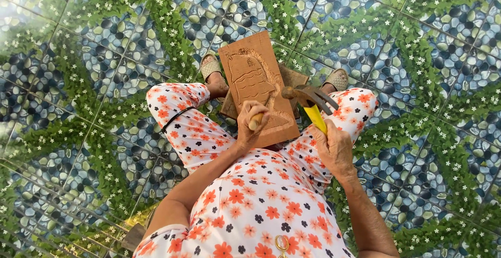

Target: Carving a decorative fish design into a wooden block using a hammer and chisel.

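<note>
Floral cloth (261, 206) — carved wooden panel (255, 75) — hammer (308, 98)

Floor (78, 80): tiles printed with blue-grey pebbles, crossed by green leafy bands with small white flowers. Clothes (261, 200): white, orange flowers, a few small dark ones. Board (253, 75): reddish-brown wood, carved wavy lines. Hammer (313, 104): yellow handle, rusty brown head. Chisel (255, 121) handle: pale wood. Sandals (210, 66): beige.

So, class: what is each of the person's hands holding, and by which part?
The left hand grips a wooden-handled carving tool by its handle, against the carved wooden board. The right hand holds a claw hammer by its yellow handle.
</note>
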